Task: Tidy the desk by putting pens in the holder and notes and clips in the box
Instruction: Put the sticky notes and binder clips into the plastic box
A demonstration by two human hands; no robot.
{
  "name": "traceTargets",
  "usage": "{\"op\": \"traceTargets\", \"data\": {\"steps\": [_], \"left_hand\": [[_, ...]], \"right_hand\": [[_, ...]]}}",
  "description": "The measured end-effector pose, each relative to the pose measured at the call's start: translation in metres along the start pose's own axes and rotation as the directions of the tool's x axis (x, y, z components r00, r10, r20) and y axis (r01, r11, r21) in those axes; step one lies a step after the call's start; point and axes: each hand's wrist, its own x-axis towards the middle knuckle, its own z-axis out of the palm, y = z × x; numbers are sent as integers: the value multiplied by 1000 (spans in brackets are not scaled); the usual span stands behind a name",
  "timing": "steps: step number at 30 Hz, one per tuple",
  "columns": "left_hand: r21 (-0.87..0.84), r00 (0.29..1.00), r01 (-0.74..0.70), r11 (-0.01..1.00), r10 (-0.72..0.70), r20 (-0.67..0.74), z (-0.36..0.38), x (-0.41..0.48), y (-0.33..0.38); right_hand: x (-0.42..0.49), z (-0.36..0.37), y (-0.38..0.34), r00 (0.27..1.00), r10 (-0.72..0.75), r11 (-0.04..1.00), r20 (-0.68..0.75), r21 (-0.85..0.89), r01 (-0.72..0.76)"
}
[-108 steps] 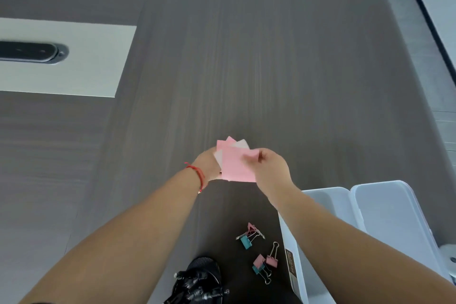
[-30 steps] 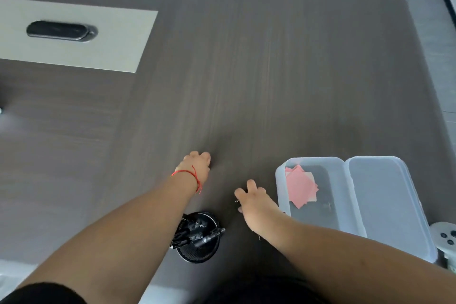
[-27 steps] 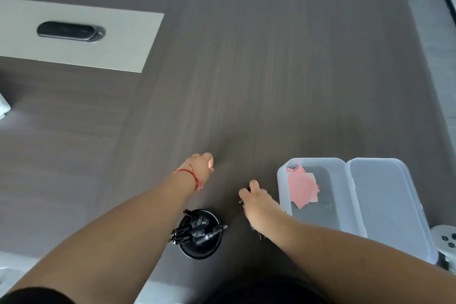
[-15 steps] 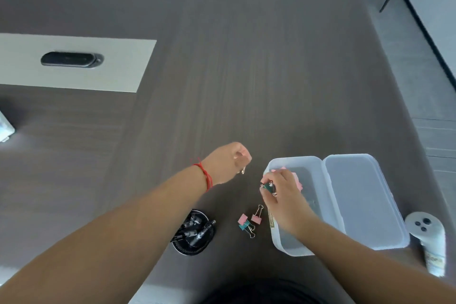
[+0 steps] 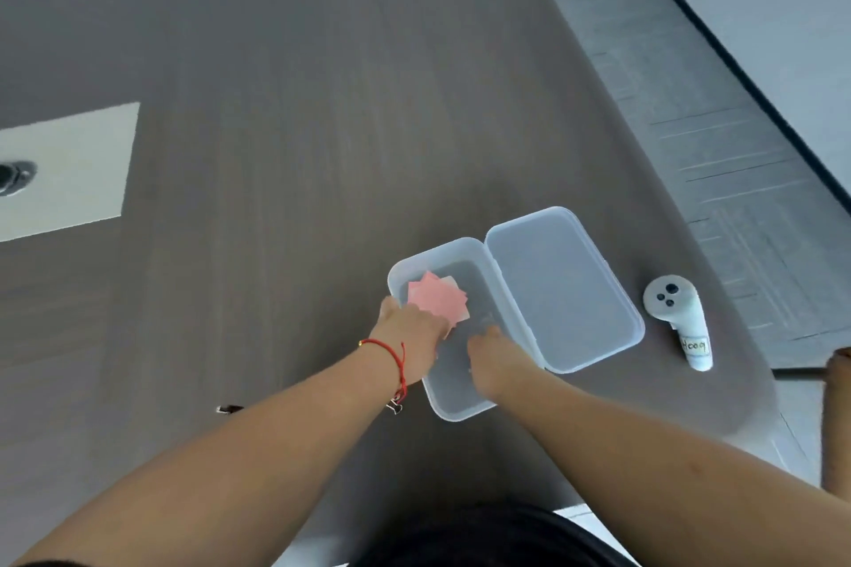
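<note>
A clear plastic box (image 5: 401, 263) stands open on the dark desk, its lid (image 5: 562, 285) folded out to the right. Several pink notes (image 5: 437, 302) lie in its far left corner. My left hand (image 5: 412, 336), with a red string at the wrist, reaches over the box's left rim, fingers bent down beside the notes. My right hand (image 5: 495, 355) is inside the box with its fingers curled down; what they hold is hidden. The wire handle of a binder clip (image 5: 393, 405) shows under my left wrist. A dark pen tip (image 5: 229, 408) pokes out from behind my left forearm.
A white hand controller (image 5: 681, 318) lies right of the lid, near the desk's rounded right edge (image 5: 755, 364). A pale inset panel (image 5: 69, 143) with a dark grommet (image 5: 14, 175) sits at the far left. Chair parts line the far edge.
Both hands have moved from beside the box to over and into it. My right hand held a clip at the rim half a second ago. The view has swung right and closer.
</note>
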Motion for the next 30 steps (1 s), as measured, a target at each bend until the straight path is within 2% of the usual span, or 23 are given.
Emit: {"op": "traceTargets", "data": {"steps": [2,4,5,6,7,8,9,10,11,14,19,22,25,29,30], "left_hand": [[-110,999,17,994,-23,-46,4,-5,-6],[-259,967,41,965,-104,-235,8,-15,-13],[-335,911,72,939,-199,-362,9,-22,-13],[-435,840,127,891,-330,-431,11,-32,-12],[-554,781,189,811,-466,-416,14,-43,-7],[-662,751,259,704,-577,-320,18,-53,0],[-726,745,356,588,-648,-160,25,-62,10],[-731,736,460,504,-677,-4,33,-69,20],[-695,724,546,468,-681,111,42,-73,28],[-581,711,653,486,-658,249,66,-71,37],[-563,680,672,480,-702,212,92,-48,27],[-549,709,635,544,-692,135,101,-37,25],[-407,787,576,709,-616,40,104,-33,29],[-397,804,544,739,-594,-4,103,-36,34],[-393,810,556,732,-584,59,103,-37,33]], "right_hand": [[-2,-2,6,1000,11,998,0,58,-11],[-5,-5,10,999,22,997,-24,79,-20],[-4,-4,12,999,28,995,-42,94,-24],[-3,-4,13,998,33,994,-50,101,-28],[-4,-5,13,998,35,994,-52,104,-30],[-3,-4,14,998,22,995,-55,101,-16],[-4,-3,14,998,6,995,-62,102,0],[-4,-2,13,998,-2,994,-68,108,10],[-6,-3,12,997,-10,994,-72,106,17],[-11,-4,13,994,-34,996,-100,82,42],[-29,-3,16,960,-168,981,-224,60,185],[-40,-5,21,955,-221,968,-196,72,239],[-52,-13,21,949,-250,960,-190,80,269],[-58,-19,19,942,-279,948,-185,107,301],[-60,-20,19,939,-285,943,-192,120,311]]}}
